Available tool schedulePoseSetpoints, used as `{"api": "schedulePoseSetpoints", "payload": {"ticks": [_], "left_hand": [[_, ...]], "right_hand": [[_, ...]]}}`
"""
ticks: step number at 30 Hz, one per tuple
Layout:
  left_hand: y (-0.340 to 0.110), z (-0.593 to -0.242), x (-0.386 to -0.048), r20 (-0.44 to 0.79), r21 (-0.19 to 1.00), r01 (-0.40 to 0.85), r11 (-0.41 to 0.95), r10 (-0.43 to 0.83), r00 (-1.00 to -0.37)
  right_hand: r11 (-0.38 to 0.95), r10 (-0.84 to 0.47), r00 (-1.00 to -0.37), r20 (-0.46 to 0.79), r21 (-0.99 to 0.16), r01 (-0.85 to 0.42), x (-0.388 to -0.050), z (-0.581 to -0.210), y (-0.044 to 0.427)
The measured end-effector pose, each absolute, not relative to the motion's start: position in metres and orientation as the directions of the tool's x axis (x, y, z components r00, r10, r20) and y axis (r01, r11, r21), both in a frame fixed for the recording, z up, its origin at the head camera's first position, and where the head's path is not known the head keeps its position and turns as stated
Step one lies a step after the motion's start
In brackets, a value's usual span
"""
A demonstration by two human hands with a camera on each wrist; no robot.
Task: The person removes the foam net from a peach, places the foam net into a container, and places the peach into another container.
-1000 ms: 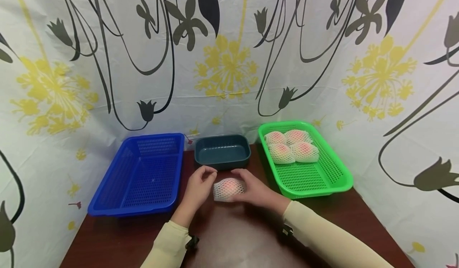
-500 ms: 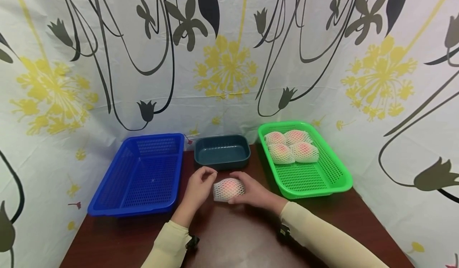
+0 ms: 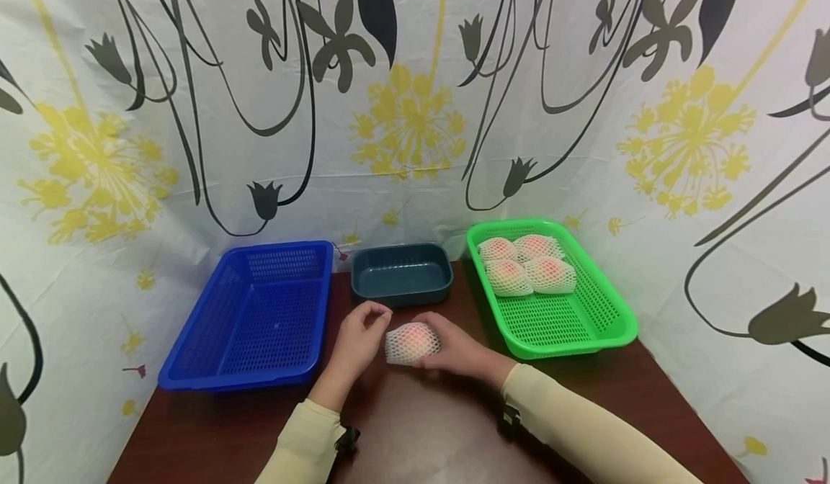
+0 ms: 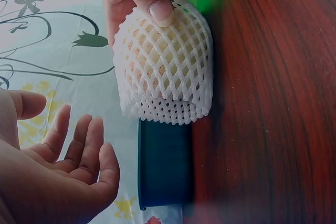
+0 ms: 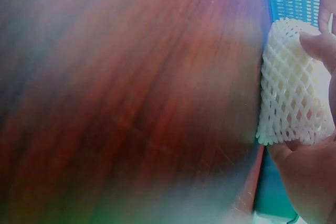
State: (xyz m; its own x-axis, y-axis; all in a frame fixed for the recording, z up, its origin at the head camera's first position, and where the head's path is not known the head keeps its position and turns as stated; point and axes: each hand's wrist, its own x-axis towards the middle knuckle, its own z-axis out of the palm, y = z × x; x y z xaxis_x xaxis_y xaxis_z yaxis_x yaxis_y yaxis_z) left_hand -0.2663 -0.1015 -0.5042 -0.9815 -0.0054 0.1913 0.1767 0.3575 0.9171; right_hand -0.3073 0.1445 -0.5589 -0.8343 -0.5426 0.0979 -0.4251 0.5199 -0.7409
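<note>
A round pink-and-yellow fruit (image 3: 411, 343) in a white foam net sleeve is held by my right hand (image 3: 459, 346), over the near side of the dark teal tray. In the left wrist view, a thumb presses on the sleeve (image 4: 165, 61), whose free end hangs loose past the fruit. The right wrist view shows the netted fruit (image 5: 291, 87) between that hand's thumb and palm. My left hand (image 3: 359, 336) is just left of the fruit, apart from it; its fingers are relaxed and slightly bent, with nothing in them.
At the left stands a blue perforated basket (image 3: 243, 378). The dark teal tray (image 3: 402, 299) sits at the back middle. To the right, a green basket (image 3: 551, 329) contains several netted fruits (image 3: 551, 275) at its far end. Patterned cloth (image 3: 389, 145) hangs behind the brown table (image 3: 415, 433).
My right hand and forearm have shifted slightly left and the thumb has moved a little on the netted fruit. My left hand stays about where it was.
</note>
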Motion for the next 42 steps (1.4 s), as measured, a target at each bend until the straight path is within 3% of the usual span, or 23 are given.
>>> {"api": "schedulePoseSetpoints", "payload": {"ticks": [21,42], "left_hand": [[-0.1,-0.5,-0.266,0.238,0.91,0.223,0.348,-0.001,-0.971],[-0.113,-0.472,-0.26,0.314,0.91,0.298,0.288,-0.013,-0.949]], "right_hand": [[0.497,-0.52,-0.842,0.145,-0.75,-0.436,-0.304,-0.554,0.141],[0.441,-0.524,-0.766,0.372,-0.651,-0.618,-0.291,-0.453,0.159]]}}
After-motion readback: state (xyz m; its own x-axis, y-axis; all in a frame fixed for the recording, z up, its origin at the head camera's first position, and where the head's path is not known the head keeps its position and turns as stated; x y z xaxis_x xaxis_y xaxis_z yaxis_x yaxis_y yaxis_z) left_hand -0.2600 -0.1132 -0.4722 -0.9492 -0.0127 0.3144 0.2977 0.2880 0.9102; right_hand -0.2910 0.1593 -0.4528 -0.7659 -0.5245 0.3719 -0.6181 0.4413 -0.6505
